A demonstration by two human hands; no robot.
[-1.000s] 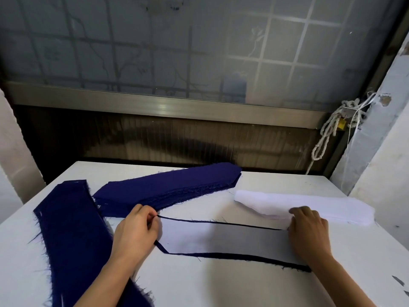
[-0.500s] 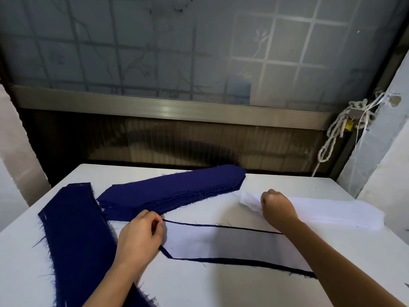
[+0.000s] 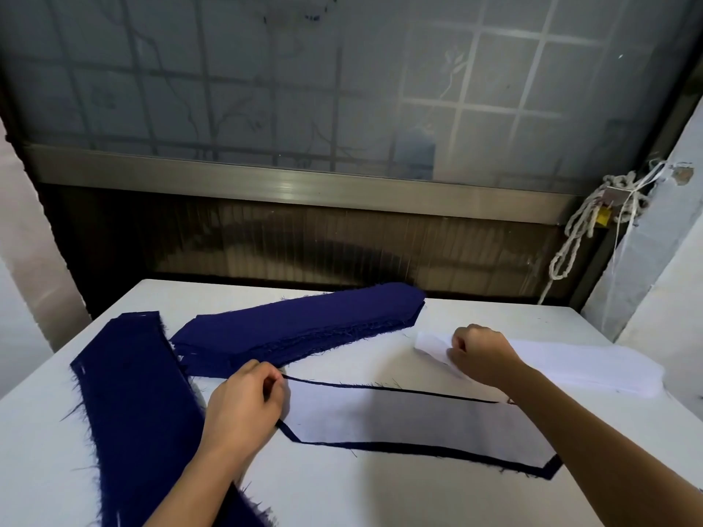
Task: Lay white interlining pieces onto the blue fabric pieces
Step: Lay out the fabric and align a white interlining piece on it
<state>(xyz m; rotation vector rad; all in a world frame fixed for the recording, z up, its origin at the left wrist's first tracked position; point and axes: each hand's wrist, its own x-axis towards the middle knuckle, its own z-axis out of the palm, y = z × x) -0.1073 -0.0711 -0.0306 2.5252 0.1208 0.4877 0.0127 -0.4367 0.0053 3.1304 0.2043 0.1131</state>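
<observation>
A white interlining piece [image 3: 411, 424] lies on a blue fabric piece whose dark edge [image 3: 418, 448] shows around it, in the middle of the white table [image 3: 380, 496]. My left hand [image 3: 245, 405] pinches the left end of this pair. My right hand [image 3: 481, 353] has curled fingers that grip the left tip of the stack of white interlining pieces [image 3: 570, 365] at the right. A stack of blue fabric pieces [image 3: 296, 329] lies behind my left hand. Another long blue pile [image 3: 137, 405] runs down the left side.
The table's far edge meets a dark wall under a frosted window with a metal sill [image 3: 304, 184]. A white rope bundle [image 3: 593, 222] hangs at the right next to a pale pillar [image 3: 654, 260].
My right hand left the right end of the laid interlining piece and moved up and left to the tip of the white stack, where it now grips. My left hand stayed put.
</observation>
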